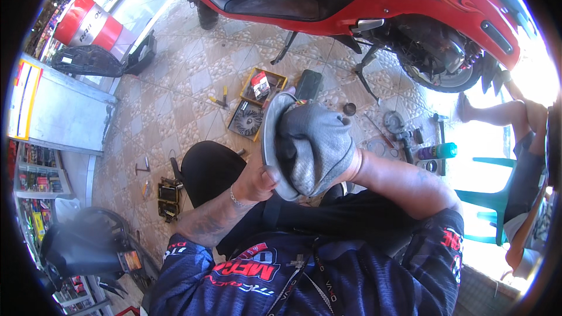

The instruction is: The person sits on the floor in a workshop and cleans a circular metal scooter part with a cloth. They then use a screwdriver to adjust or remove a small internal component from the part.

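Note:
In front of my lap my left hand (pixel 257 180) is closed on the rim of a round, grey, dish-shaped metal part (pixel 271 134), its thumb over the near edge. The part is tipped up, with its hollow side facing right. A bunched grey cloth (pixel 319 143) covers my right hand (pixel 355 165) almost to the wrist and presses against that hollow side. My right fingers are hidden under the cloth, which bulges as if wrapped round them. Just beyond lies a yellow-edged tray (pixel 241 133) with a finned metal disc (pixel 247 120) in it.
A red scooter (pixel 281 20) stands across the far side. Yellow-handled tools (pixel 220 100), a dark green case (pixel 308 84), a green spray can (pixel 438 151), loose metal parts (pixel 399 126) and a small open case (pixel 169 198) lie on the tiles. Another person (pixel 515 117) sits at right.

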Available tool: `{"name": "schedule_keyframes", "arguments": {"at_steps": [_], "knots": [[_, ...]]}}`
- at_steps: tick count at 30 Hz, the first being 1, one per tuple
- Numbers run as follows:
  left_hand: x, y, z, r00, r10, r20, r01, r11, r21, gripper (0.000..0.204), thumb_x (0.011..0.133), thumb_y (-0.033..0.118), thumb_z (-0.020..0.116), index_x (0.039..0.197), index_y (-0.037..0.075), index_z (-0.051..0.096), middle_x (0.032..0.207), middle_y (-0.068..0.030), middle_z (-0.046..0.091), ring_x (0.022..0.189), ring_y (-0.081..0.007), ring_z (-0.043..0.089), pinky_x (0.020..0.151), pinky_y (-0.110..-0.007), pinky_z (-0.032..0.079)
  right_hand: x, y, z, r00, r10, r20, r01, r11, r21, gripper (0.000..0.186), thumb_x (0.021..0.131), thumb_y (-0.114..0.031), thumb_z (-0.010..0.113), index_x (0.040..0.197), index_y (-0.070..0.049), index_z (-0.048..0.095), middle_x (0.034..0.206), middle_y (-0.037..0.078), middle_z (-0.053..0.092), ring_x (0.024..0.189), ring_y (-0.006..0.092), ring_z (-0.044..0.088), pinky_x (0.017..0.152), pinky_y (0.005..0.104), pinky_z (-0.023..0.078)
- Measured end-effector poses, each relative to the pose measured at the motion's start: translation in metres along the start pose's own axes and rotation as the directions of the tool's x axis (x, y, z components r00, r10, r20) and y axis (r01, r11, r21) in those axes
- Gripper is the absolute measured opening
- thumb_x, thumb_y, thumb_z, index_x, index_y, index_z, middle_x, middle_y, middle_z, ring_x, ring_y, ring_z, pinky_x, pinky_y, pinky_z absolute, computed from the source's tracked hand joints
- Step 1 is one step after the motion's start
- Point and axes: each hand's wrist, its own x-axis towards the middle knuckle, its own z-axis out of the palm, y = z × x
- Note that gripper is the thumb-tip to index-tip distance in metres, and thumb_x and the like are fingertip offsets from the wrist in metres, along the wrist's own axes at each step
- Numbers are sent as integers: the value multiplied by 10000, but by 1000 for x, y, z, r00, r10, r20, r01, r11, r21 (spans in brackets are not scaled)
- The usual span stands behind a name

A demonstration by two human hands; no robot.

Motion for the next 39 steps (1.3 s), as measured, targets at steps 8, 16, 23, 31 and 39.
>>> {"name": "schedule_keyframes", "arguments": {"at_steps": [8, 16, 23, 31, 39], "knots": [[-7, 3, 3, 987, -159, 23, 160, 962, -222, 1277, 796, 824, 661, 1608, -26, 160, 1562, -137, 399, 1433, -237, 420, 1189, -404, 342, -10, 2, 4, 995, 71, 77, -71, 997, 2, 640, 711, -346, 826, 1251, -52, 649, 1191, 156, 655, 1114, 389, 639, 974, 474, 498], [-13, 9, 4, 988, -154, 27, 156, 967, -201, 1303, 782, 849, 645, 1610, -27, 149, 1563, -135, 399, 1429, -234, 429, 1181, -407, 361, 0, -9, 11, 988, 69, -135, -63, 997, 49, 543, 694, -241, 874, 1151, -43, 657, 1076, 163, 670, 960, 396, 659, 829, 461, 519], [-24, -68, -46, 858, 438, 269, -478, 486, 732, 813, 736, 219, 886, 1389, -23, 466, 1439, -261, 515, 1313, -417, 564, 1095, -454, 467, 15, -14, 13, 974, 72, -217, -56, 995, 78, 411, 712, -200, 853, 1041, -30, 674, 1017, 173, 679, 892, 385, 672, 779, 444, 533], [-30, -60, -32, 982, 180, -62, -156, 947, 281, 679, 754, 187, 829, 1322, -3, 510, 1373, -240, 564, 1245, -415, 601, 1048, -459, 497, 18, -15, 12, 978, 77, -195, -67, 996, 59, 377, 722, -160, 848, 1026, -23, 673, 1006, 173, 687, 880, 388, 678, 766, 443, 538], [-19, -33, -20, 979, -140, -145, 87, 942, -323, 678, 869, 355, 756, 1388, 15, 482, 1389, -193, 561, 1260, -341, 597, 1055, -447, 489, 20, -13, 6, 986, 150, -79, -142, 986, 93, 365, 743, -161, 838, 1043, -21, 684, 991, 173, 679, 897, 404, 668, 785, 446, 533]]}}
